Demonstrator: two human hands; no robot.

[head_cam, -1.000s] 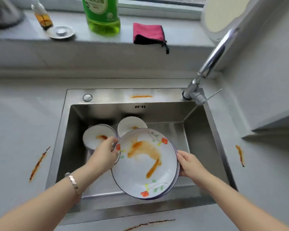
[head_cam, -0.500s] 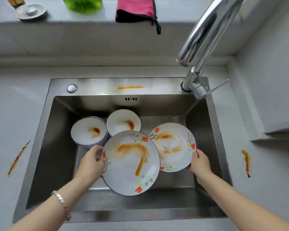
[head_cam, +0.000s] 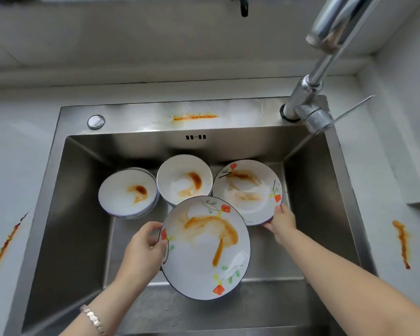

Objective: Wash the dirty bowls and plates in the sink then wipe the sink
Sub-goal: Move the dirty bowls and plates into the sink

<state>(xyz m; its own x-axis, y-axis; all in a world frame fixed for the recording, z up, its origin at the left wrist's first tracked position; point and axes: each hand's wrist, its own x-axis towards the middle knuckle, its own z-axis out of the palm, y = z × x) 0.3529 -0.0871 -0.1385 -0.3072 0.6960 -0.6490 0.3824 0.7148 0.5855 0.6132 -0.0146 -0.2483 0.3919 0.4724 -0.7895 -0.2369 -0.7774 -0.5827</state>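
Closest in, the left hand [head_cam: 143, 248] grips the near plate [head_cam: 205, 248] by its left rim, thumb curled over the edge and fingers tucked beneath. The plate is tilted up towards the camera over the front of the sink [head_cam: 83, 214], with a broad orange sauce smear across its face.

Just beyond it, the right hand [head_cam: 283, 218] pinches the far plate [head_cam: 249, 190] at its near-right edge. That one lies low at the right of the basin, and its near edge is hidden behind the first plate. I cannot say from this angle whether it sits on the steel floor or hangs just above it.

These look like glazed ceramic: stiff, fairly weighty for a one-handed hold, and quick to chip against steel or each other. The sauce makes the faces greasy and water will make them slicker, so the clean rim is the place to hold, thumb on top and fingers under.

Further back sit two dirty bowls side by side, the left bowl [head_cam: 129, 194] and the middle bowl [head_cam: 183, 179], the second touching or nearly touching the far plate. Nothing looks washed yet.

Past them, a sauce streak [head_cam: 194, 116] marks the sink's back ledge. The faucet [head_cam: 308, 93] rises at the right corner with no water running.
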